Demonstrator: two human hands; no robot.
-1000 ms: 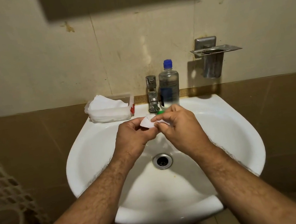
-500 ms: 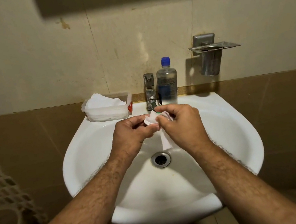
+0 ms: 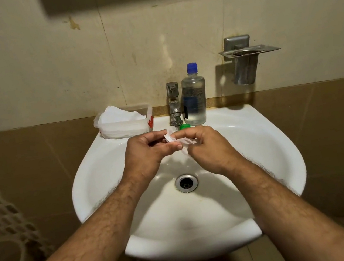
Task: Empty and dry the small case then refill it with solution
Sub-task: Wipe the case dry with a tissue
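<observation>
Both hands are over the white sink. The left hand pinches the small white case between thumb and fingers. The right hand has its fingers closed on a white tissue, pressed against the case. Just past the fingers sit a green cap and the solution bottle.

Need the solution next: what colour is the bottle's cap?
Blue, on the clear bottle beside the tap; head view.
</observation>
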